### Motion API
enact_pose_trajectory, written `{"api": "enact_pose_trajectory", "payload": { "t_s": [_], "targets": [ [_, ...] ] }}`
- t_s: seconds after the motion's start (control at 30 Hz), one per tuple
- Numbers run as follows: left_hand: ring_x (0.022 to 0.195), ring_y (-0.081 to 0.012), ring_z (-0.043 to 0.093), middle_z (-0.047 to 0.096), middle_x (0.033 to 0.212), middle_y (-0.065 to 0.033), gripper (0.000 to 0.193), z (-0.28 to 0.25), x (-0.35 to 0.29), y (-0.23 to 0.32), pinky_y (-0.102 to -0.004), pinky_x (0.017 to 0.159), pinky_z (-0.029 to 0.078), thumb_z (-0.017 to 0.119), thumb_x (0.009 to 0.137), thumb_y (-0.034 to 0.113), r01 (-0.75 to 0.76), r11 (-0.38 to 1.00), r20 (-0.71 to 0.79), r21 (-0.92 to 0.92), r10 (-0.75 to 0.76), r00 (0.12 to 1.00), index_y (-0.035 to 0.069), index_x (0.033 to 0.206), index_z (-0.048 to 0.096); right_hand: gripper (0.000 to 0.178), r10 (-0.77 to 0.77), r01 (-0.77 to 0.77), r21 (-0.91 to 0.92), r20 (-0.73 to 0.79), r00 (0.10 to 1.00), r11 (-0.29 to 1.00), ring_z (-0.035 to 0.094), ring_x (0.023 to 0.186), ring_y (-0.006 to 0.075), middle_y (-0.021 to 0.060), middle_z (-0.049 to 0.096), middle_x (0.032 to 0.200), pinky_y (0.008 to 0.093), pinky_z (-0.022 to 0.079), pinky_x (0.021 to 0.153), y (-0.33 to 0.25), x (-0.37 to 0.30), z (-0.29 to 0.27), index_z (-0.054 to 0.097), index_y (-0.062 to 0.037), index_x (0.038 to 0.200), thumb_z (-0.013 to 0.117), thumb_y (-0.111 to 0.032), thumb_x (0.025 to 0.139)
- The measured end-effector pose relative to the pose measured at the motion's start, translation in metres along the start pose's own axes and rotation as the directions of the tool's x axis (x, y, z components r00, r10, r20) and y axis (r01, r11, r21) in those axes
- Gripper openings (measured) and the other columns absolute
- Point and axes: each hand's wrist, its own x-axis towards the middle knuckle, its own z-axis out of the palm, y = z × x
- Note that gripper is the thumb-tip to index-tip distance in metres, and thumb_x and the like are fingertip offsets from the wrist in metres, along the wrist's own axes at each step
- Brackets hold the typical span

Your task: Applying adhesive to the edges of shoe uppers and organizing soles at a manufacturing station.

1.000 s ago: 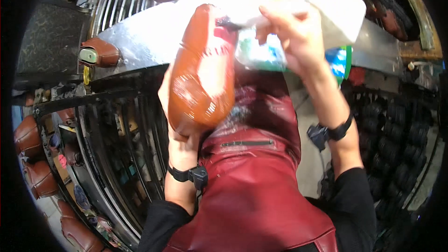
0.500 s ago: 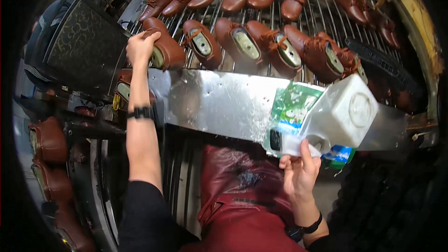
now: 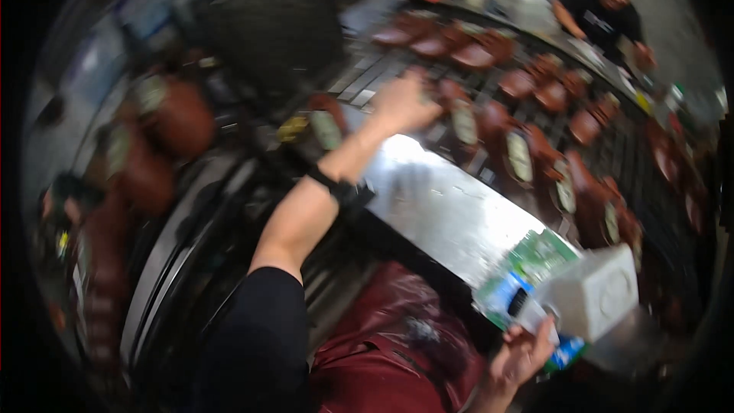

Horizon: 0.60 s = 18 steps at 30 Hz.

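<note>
My left hand (image 3: 405,103) reaches over the near left end of the rack, beside a brown lace-up shoe (image 3: 461,118). Motion smears its fingers, and what they hold, if anything, cannot be made out. My right hand (image 3: 524,356) pinches a small whitish piece with a black end (image 3: 521,304) between thumb and fingers. Just beyond it, a white square plastic jug (image 3: 604,294) lies tipped over, its base turned up toward me. Under the jug lies a green and blue printed plastic sheet (image 3: 535,260) on the metal ledge (image 3: 436,199).
More brown shoes (image 3: 478,50) stand in rows on the barred rack. Other brown shoes (image 3: 180,118) are stacked at the left. A dark chair back (image 3: 271,30) stands at the far left. A person in black (image 3: 600,11) works beyond the rack.
The view has swung left, and a person now shows at the far right. My left hand was on a brown shoe; now its grip is blurred. My right hand keeps the whitish piece.
</note>
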Motion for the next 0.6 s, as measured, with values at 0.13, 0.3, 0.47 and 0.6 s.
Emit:
{"api": "enact_pose_trajectory", "payload": {
  "t_s": [0.13, 0.3, 0.47, 0.6],
  "targets": [
    [0.107, -0.039, 0.072, 0.074, 0.112, -0.0239, 0.049, -0.19, -0.121, 0.037, -0.0474, 0.097, 0.056, 0.078, 0.081, 0.04, -0.227, 0.946, -0.292, 0.233, 0.29, 0.911, 0.003, 0.112, 0.077, 0.029, 0.019, -0.016, -0.046, 0.072, 0.997, 0.999, 0.061, 0.058, 0.0095, 0.0033, 0.071, 0.085, 0.0216, 0.044, 0.047, -0.009, -0.002, -0.029, 0.065, -0.0054, 0.112, 0.064, -0.034, 0.106],
    [0.118, -0.0385, 0.066, 0.07, 0.121, -0.0237, 0.079, -0.395, -0.097, -0.066, -0.0501, 0.097, 0.054, 0.064, 0.09, 0.067, 0.415, 0.615, -0.282, 0.67, -0.306, 0.909, 0.001, 0.133, 0.065, 0.024, 0.044, -0.066, 0.094, 0.218, 0.975, 0.993, 0.061, 0.055, 0.0133, 0.0068, 0.07, 0.084, 0.0252, 0.046, 0.046, -0.025, -0.016, -0.026, 0.062, -0.0054, 0.11, 0.064, -0.029, 0.107],
    [0.105, -0.0228, 0.065, 0.071, 0.108, -0.0042, 0.052, -0.374, -0.104, -0.147, -0.0493, 0.08, 0.054, 0.07, 0.087, 0.056, 0.732, 0.616, 0.072, 0.29, -0.777, 0.625, 0.016, 0.12, 0.07, 0.024, -0.057, 0.018, 0.167, 0.235, 0.97, 0.986, 0.062, 0.052, 0.0168, 0.0104, 0.069, 0.083, 0.0279, 0.049, 0.043, -0.025, -0.029, -0.044, 0.059, -0.0049, 0.103, 0.063, -0.028, 0.107],
    [0.096, -0.0238, 0.063, 0.067, 0.1, -0.0068, 0.043, -0.392, -0.099, -0.179, -0.0487, 0.079, 0.053, 0.08, 0.075, 0.038, 0.569, 0.79, 0.17, 0.227, -0.608, 0.776, 0.012, 0.108, 0.071, 0.021, -0.098, 0.057, 0.207, 0.191, 0.977, 0.977, 0.064, 0.053, 0.0206, 0.0134, 0.068, 0.085, 0.0309, 0.051, 0.044, -0.021, -0.032, -0.069, 0.058, -0.0023, 0.103, 0.064, -0.023, 0.107]
  ]
}}
